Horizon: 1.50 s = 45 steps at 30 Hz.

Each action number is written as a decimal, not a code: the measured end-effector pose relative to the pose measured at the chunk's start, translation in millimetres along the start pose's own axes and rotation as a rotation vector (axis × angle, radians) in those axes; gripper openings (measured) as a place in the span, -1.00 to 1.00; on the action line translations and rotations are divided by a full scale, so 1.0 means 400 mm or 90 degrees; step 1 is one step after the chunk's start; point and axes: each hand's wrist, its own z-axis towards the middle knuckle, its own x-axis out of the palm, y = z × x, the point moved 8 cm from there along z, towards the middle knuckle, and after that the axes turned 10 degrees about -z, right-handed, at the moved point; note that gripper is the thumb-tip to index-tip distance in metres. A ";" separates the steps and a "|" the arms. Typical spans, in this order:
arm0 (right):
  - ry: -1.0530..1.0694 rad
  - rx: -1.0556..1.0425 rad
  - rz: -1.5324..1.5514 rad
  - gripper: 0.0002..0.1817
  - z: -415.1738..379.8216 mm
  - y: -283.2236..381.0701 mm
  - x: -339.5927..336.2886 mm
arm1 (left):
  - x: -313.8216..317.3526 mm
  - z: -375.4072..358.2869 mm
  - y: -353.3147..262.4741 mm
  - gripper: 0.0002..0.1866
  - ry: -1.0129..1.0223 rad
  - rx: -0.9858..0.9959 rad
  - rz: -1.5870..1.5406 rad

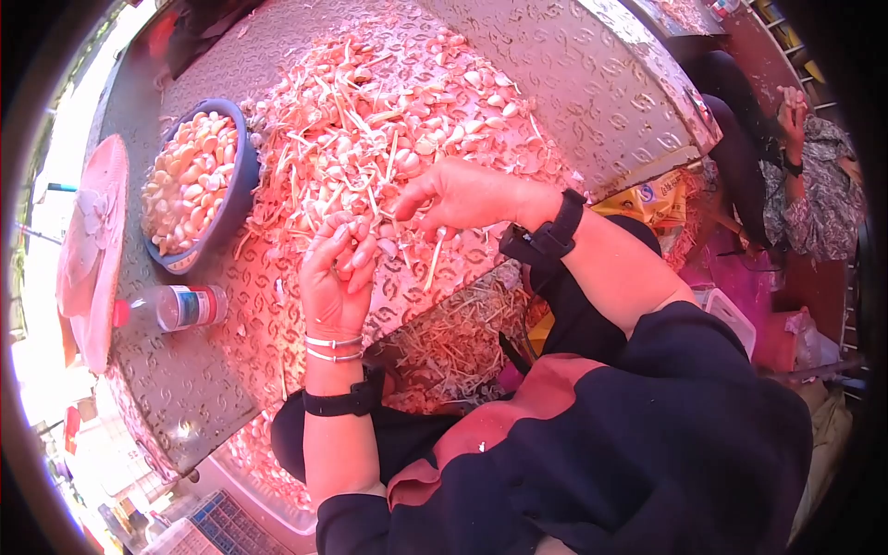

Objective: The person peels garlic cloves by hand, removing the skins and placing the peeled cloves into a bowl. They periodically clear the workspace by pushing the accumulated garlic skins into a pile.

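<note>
My left hand point(339, 277) is closed, palm up, over the near edge of a patterned metal table point(171, 370). Its fingertips pinch a small pale piece that looks like a garlic clove point(350, 228). Just to its right, my right hand point(453, 196) hovers palm down with curled fingers; its thumb and forefinger are apart and nothing shows between them. Beyond both hands spreads a heap of garlic cloves, skins and dry stalks point(370, 129). A blue bowl point(245, 176) full of peeled cloves point(192, 180) stands left of the heap.
A plastic bottle point(190, 306) lies on the table at the left, beside a hat point(92, 250). Stalks and skins point(462, 338) fill a spot below the table edge. A tub point(268, 495) stands at bottom left. Another person point(809, 176) sits at the right.
</note>
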 end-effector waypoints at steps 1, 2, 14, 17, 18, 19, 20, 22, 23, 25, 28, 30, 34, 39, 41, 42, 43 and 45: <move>0.000 -0.003 0.000 -0.79 -0.006 -0.005 -0.019 | 0.017 -0.004 0.009 -0.88 0.043 -0.036 -0.092; -0.090 0.044 -0.204 -0.79 -0.015 -0.021 -0.067 | 0.023 -0.006 0.016 -0.85 0.061 -0.059 -0.147; -0.477 0.090 -0.748 -0.72 -0.087 -0.183 -0.274 | 0.012 -0.004 0.035 -0.80 0.043 -0.038 -0.164; -0.406 0.124 -0.665 -0.77 -0.065 -0.159 -0.237 | -0.032 -0.008 0.021 -0.77 -0.090 0.022 -0.054; -0.390 0.150 -0.584 -0.82 -0.061 -0.159 -0.233 | -0.031 -0.003 0.017 -0.76 -0.055 0.008 -0.023; -0.389 0.148 -0.586 -0.82 -0.056 -0.153 -0.233 | -0.040 -0.002 0.016 -0.76 -0.055 0.010 -0.024; -0.389 0.133 -0.393 -0.86 -0.050 -0.162 -0.234 | -0.052 -0.003 0.010 -0.77 -0.068 0.025 0.008; -0.361 0.046 -0.176 -0.91 -0.017 -0.161 -0.217 | -0.053 -0.008 0.006 -0.80 -0.105 0.039 0.046; -0.355 0.044 -0.174 -0.91 -0.007 -0.163 -0.205 | -0.054 -0.004 0.007 -0.80 -0.109 0.044 0.046; -0.174 0.030 0.256 -0.88 0.016 -0.117 -0.117 | -0.034 0.008 0.022 -0.82 -0.049 0.022 0.029; -0.046 0.068 0.381 -0.80 0.013 -0.039 -0.030 | -0.033 0.009 0.028 -0.81 -0.078 0.030 0.095; 0.079 0.099 0.517 -0.74 0.024 -0.030 0.041 | -0.024 0.010 0.030 -0.78 -0.088 0.049 0.150; 0.156 0.110 0.537 -0.75 0.032 -0.027 0.080 | 0.010 -0.004 0.021 -0.74 -0.104 0.046 0.260; 0.228 0.130 0.572 -0.71 0.021 -0.027 0.106 | 0.005 0.000 0.015 -0.80 -0.040 0.041 0.446; 0.243 0.136 0.597 -0.70 0.018 -0.032 0.118 | 0.012 -0.002 0.017 -0.86 -0.055 0.026 0.450; 0.254 0.128 0.599 -0.70 0.022 -0.032 0.126 | 0.011 -0.002 0.016 -0.86 -0.055 0.026 0.450; 0.265 0.121 0.601 -0.70 0.024 -0.031 0.132 | 0.008 -0.003 0.020 -0.89 -0.051 0.009 0.398; 0.231 0.146 0.581 -0.71 0.017 -0.027 0.130 | 0.002 -0.004 0.028 -0.91 -0.049 -0.007 0.347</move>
